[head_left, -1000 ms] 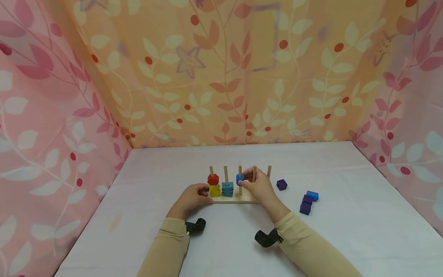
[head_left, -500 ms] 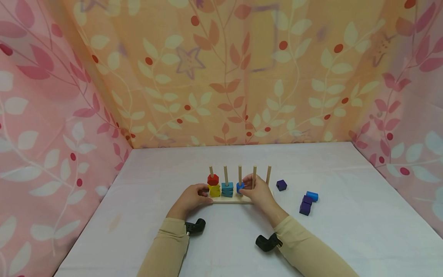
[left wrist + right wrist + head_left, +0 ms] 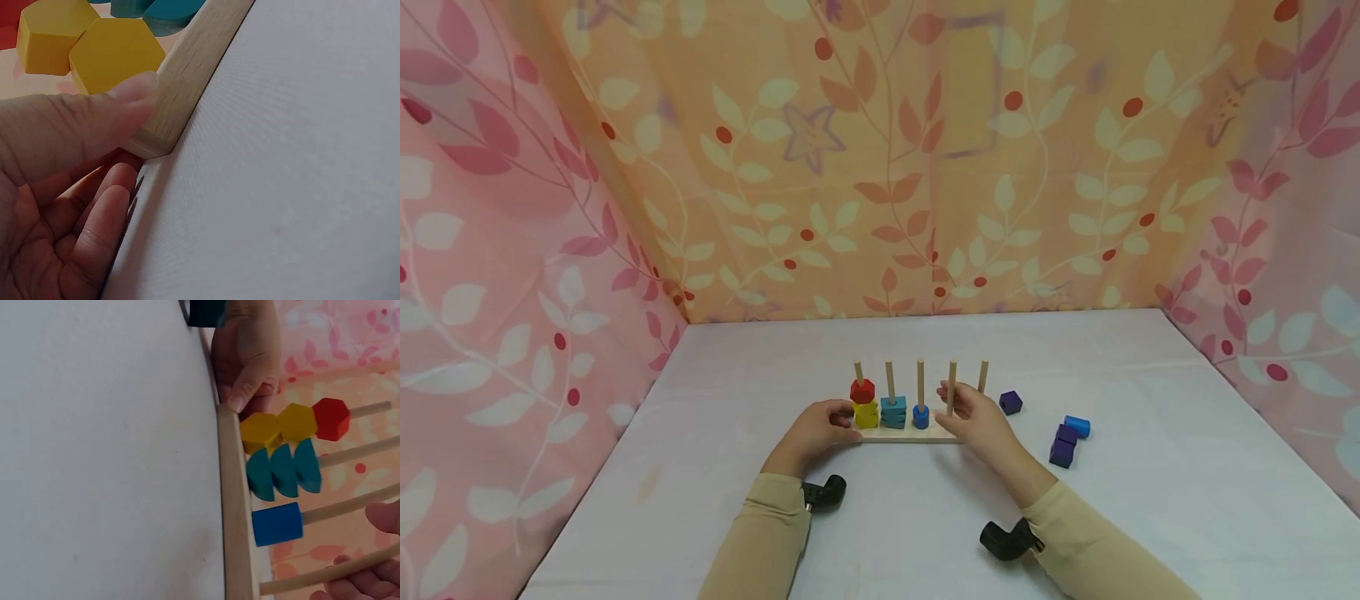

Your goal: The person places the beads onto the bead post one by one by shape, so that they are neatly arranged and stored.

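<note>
From my head, I see the blue block (image 3: 921,418) all the way down on the third peg (image 3: 921,385) from the left, so that one is on, and my right hand (image 3: 983,423) has just let go of it. From my left wrist, my left hand (image 3: 56,150) pinches the end of the wooden base (image 3: 184,87). From my right wrist, the block's long way runs along its peg, straight out from the base, and my right thumb and fingers are apart, holding nothing.
</note>
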`<state>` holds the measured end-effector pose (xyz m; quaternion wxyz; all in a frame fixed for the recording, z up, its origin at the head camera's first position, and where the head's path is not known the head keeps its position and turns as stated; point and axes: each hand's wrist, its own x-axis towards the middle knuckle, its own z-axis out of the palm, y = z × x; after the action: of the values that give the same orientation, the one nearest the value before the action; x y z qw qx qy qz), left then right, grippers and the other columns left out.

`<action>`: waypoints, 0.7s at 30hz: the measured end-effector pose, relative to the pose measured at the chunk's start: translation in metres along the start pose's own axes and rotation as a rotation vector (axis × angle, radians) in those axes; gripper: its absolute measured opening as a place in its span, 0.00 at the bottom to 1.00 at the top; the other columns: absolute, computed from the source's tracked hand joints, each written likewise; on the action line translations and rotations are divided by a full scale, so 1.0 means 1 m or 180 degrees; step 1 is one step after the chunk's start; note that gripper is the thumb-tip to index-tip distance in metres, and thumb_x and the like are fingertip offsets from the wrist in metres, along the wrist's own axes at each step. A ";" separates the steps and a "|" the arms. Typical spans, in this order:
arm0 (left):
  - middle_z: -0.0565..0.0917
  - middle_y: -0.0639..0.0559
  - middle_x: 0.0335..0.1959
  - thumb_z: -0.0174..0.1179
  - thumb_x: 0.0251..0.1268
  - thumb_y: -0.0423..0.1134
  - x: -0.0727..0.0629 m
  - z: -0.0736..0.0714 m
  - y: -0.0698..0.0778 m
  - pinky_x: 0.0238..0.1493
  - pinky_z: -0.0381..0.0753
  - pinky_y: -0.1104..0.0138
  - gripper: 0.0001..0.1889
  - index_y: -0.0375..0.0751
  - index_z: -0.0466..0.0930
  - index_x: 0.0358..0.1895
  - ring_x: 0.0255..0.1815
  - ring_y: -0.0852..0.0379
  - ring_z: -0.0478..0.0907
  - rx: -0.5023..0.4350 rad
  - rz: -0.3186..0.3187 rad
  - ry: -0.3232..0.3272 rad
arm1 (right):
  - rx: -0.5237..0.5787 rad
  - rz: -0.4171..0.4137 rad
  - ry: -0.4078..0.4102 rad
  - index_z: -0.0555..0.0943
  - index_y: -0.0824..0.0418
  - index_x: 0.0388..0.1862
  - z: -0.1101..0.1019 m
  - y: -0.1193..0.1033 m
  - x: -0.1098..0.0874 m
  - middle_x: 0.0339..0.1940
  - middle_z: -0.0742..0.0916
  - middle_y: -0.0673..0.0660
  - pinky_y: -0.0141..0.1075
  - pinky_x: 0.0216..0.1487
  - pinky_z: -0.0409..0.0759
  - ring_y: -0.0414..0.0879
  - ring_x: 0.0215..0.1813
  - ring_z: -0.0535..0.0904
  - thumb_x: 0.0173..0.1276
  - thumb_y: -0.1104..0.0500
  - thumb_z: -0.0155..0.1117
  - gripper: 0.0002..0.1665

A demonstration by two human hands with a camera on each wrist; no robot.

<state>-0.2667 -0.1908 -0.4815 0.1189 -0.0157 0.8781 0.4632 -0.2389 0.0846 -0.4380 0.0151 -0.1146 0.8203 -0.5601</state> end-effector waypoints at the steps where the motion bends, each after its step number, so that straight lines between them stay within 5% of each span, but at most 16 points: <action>1: 0.77 0.53 0.41 0.73 0.40 0.45 0.000 0.000 0.000 0.47 0.72 0.59 0.29 0.49 0.77 0.52 0.43 0.52 0.70 0.0007 0.0001 0.0002 | 0.0027 -0.0006 -0.0052 0.67 0.68 0.62 -0.004 -0.001 -0.002 0.58 0.76 0.66 0.46 0.60 0.66 0.56 0.61 0.71 0.60 0.66 0.62 0.30; 7: 0.78 0.53 0.41 0.73 0.40 0.46 0.000 0.000 -0.002 0.48 0.71 0.59 0.30 0.48 0.77 0.52 0.43 0.52 0.70 0.0004 0.0031 0.0010 | 0.0169 -0.0036 -0.0204 0.68 0.69 0.61 -0.031 -0.002 -0.017 0.58 0.75 0.66 0.41 0.57 0.69 0.56 0.60 0.72 0.62 0.65 0.60 0.28; 14: 0.78 0.53 0.41 0.73 0.40 0.46 0.000 0.001 -0.005 0.49 0.71 0.58 0.30 0.49 0.77 0.52 0.43 0.52 0.70 0.0041 0.0018 0.0018 | -0.0122 -0.0055 0.0093 0.78 0.66 0.48 -0.076 0.004 -0.021 0.46 0.82 0.65 0.28 0.43 0.76 0.47 0.45 0.80 0.61 0.62 0.63 0.16; 21: 0.78 0.53 0.41 0.73 0.40 0.45 0.002 0.002 -0.003 0.48 0.72 0.59 0.29 0.47 0.77 0.52 0.42 0.53 0.71 0.0061 0.0125 0.0023 | -0.0685 0.0248 0.0119 0.77 0.65 0.49 -0.124 0.021 -0.020 0.47 0.82 0.62 0.40 0.47 0.76 0.48 0.46 0.78 0.64 0.54 0.61 0.20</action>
<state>-0.2673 -0.1906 -0.4857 0.1068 0.0010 0.8831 0.4570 -0.2418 0.2092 -0.4133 0.0091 -0.0731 0.8797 -0.4697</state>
